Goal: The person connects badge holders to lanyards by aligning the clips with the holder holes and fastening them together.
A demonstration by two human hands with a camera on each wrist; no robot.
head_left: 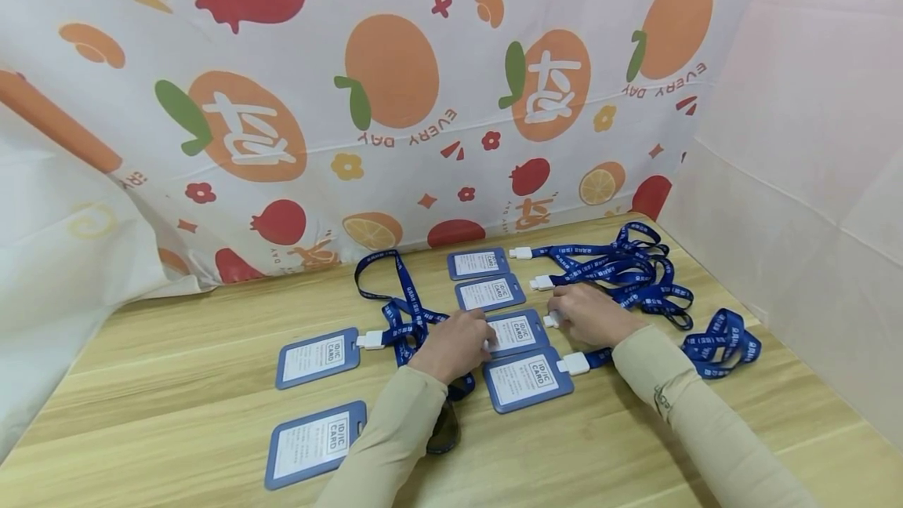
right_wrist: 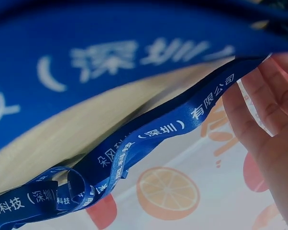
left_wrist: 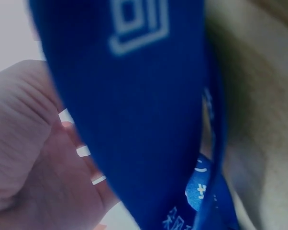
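Two hands frame an ID card holder (head_left: 518,332) on a wood-grain table (head_left: 176,359) before a fruit-print cloth (head_left: 317,53).

Backs up, apart, the left hand (head_left: 454,343) grips the holder's left end; the right hand (head_left: 587,315) pinches a white clip (head_left: 551,321) beside its slotted end. Third from the back of four, the holder lies crosswise, long axis slightly slanted, slot pointing right.
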